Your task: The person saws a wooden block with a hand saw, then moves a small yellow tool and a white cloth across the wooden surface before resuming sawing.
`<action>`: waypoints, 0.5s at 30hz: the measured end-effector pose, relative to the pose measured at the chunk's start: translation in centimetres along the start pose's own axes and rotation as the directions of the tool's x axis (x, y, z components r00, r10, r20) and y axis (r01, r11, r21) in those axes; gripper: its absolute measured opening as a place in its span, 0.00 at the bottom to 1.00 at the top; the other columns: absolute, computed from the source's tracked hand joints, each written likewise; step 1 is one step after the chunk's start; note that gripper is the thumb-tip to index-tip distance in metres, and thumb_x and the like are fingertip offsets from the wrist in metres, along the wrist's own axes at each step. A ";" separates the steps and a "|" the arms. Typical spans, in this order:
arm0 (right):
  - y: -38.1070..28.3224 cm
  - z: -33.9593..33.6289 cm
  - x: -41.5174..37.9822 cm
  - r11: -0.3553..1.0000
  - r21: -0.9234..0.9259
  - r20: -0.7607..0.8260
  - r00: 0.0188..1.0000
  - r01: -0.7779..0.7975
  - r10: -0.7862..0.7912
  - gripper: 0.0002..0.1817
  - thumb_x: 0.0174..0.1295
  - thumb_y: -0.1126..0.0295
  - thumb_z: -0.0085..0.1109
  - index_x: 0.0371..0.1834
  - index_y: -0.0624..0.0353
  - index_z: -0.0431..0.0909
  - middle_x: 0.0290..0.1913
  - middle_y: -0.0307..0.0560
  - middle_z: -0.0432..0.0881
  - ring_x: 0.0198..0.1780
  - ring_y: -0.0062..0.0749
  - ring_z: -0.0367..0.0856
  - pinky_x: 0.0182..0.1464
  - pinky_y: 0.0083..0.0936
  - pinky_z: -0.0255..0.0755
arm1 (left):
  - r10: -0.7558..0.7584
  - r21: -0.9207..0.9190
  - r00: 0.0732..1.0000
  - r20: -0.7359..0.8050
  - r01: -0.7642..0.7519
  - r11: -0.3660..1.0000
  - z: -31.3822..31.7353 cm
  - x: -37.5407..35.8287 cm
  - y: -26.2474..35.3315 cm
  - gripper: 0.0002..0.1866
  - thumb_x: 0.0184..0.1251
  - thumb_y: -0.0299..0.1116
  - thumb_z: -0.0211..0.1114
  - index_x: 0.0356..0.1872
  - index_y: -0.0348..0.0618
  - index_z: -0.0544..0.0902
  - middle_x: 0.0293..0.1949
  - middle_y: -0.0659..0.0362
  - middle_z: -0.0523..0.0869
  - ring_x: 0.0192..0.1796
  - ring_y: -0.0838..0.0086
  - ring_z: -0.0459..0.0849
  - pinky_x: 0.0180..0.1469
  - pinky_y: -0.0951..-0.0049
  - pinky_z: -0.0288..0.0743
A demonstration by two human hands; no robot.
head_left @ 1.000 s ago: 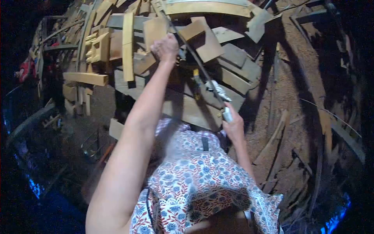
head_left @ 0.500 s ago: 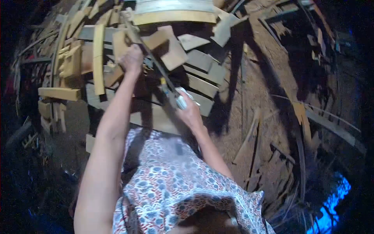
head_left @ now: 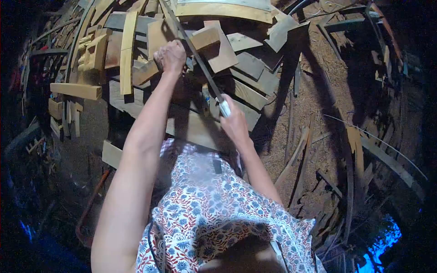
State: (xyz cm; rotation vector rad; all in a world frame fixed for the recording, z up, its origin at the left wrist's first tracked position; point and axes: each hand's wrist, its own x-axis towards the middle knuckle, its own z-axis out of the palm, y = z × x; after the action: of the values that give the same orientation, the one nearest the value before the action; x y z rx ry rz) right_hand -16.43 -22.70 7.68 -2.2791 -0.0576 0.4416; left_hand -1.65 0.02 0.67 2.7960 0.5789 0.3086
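My right hand (head_left: 236, 120) is closed round the pale handle (head_left: 225, 108) of a long, narrow, dark metal blade (head_left: 200, 61). The blade slants up and left across the wood and runs out of the top of the view. My left hand (head_left: 172, 57) is a fist just left of the blade, knuckles up, over a brown wooden block (head_left: 146, 73). I cannot tell what, if anything, is inside its fingers. A flat tan board piece (head_left: 223, 52) lies just right of the blade. Under both hands there is deep shadow, with a wide pale plank (head_left: 195, 129) nearer my body.
Stacked offcuts fill the left, among them an upright yellow strip (head_left: 128, 54) and a short beam (head_left: 76, 91). A thick curved plank (head_left: 225, 11) lies at the far side. Grey boards (head_left: 248, 93) lie right of my hands. Long slats (head_left: 300, 150) lie on the sawdust-covered ground.
The scene has shifted right and slightly up as the camera turned. My right hand and the blade sit a little nearer my body against the wood; my left hand stays a fist.
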 end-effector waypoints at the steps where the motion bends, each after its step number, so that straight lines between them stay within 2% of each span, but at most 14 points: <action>1: 0.0 0.5 0.7 1.000 0.030 -0.010 1.000 -0.004 0.004 0.29 0.48 0.77 0.52 0.59 0.54 0.67 0.44 0.64 0.77 0.46 0.59 0.76 0.46 0.41 0.69 | -0.010 -0.025 1.000 -0.026 0.009 1.000 -0.1 0.1 0.0 0.21 0.62 0.42 0.45 0.21 0.44 0.83 0.25 0.48 0.83 0.30 0.53 0.82 0.33 0.53 0.68; 2: -0.1 0.9 1.4 0.998 0.063 -0.024 1.000 0.000 0.002 0.29 0.47 0.77 0.52 0.59 0.53 0.67 0.44 0.64 0.77 0.46 0.59 0.76 0.47 0.41 0.69 | -0.042 0.022 0.998 0.040 0.041 0.999 -0.2 0.2 0.1 0.20 0.62 0.42 0.45 0.21 0.45 0.84 0.26 0.48 0.84 0.32 0.53 0.82 0.35 0.55 0.68; 5: 1.2 -0.3 -3.0 0.996 0.037 -0.011 0.997 -0.082 0.083 0.30 0.47 0.78 0.52 0.59 0.53 0.68 0.44 0.64 0.77 0.47 0.58 0.76 0.47 0.41 0.70 | -0.129 -0.036 0.990 0.055 0.132 0.991 0.9 0.6 -0.2 0.21 0.62 0.43 0.45 0.20 0.46 0.83 0.26 0.50 0.84 0.32 0.55 0.82 0.37 0.55 0.67; 8: 4.0 -0.8 -8.1 0.999 0.045 -0.083 0.996 -0.013 0.017 0.29 0.47 0.79 0.51 0.58 0.53 0.68 0.43 0.64 0.77 0.46 0.57 0.77 0.46 0.41 0.70 | -0.114 0.027 0.993 0.019 0.113 0.993 0.8 0.4 0.0 0.22 0.63 0.43 0.44 0.18 0.46 0.83 0.24 0.51 0.84 0.29 0.56 0.81 0.35 0.56 0.66; 9: 3.7 -0.8 -8.0 0.999 0.044 -0.076 0.997 -0.020 0.023 0.29 0.47 0.79 0.51 0.58 0.53 0.68 0.43 0.64 0.77 0.46 0.57 0.77 0.46 0.41 0.70 | -0.118 0.030 0.993 0.027 0.117 0.993 0.8 -0.1 -0.1 0.22 0.63 0.43 0.44 0.18 0.46 0.83 0.24 0.51 0.84 0.29 0.56 0.81 0.35 0.56 0.66; 11: 1.8 -0.7 -5.7 0.994 0.096 -0.042 0.998 -0.052 0.056 0.28 0.47 0.79 0.50 0.58 0.54 0.68 0.42 0.65 0.77 0.46 0.57 0.77 0.46 0.42 0.70 | -0.007 0.011 0.998 -0.055 0.008 1.000 0.7 -0.4 0.1 0.22 0.62 0.43 0.45 0.16 0.47 0.82 0.23 0.52 0.83 0.28 0.57 0.80 0.33 0.57 0.64; 12: 1.1 -0.5 -3.6 0.992 0.074 0.018 0.995 -0.100 0.099 0.29 0.48 0.79 0.49 0.59 0.53 0.68 0.42 0.65 0.77 0.46 0.58 0.76 0.46 0.41 0.69 | -0.006 0.011 0.999 -0.054 0.007 1.000 1.3 -0.6 -0.3 0.22 0.62 0.43 0.45 0.16 0.47 0.82 0.23 0.52 0.83 0.28 0.57 0.80 0.33 0.57 0.64; 15: -1.2 0.7 1.5 0.999 0.042 0.009 1.000 -0.029 0.029 0.29 0.49 0.79 0.48 0.59 0.54 0.66 0.43 0.65 0.77 0.47 0.57 0.76 0.47 0.39 0.69 | 0.068 0.036 0.989 -0.130 -0.064 0.997 2.4 -0.2 -1.0 0.21 0.61 0.43 0.46 0.15 0.48 0.82 0.20 0.54 0.82 0.25 0.59 0.79 0.31 0.58 0.63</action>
State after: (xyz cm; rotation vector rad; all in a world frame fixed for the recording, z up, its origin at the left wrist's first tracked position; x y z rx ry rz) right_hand -15.17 -21.16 7.68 -2.2392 -0.0192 0.4640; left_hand -1.55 0.30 -1.90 2.8457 0.5249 0.5037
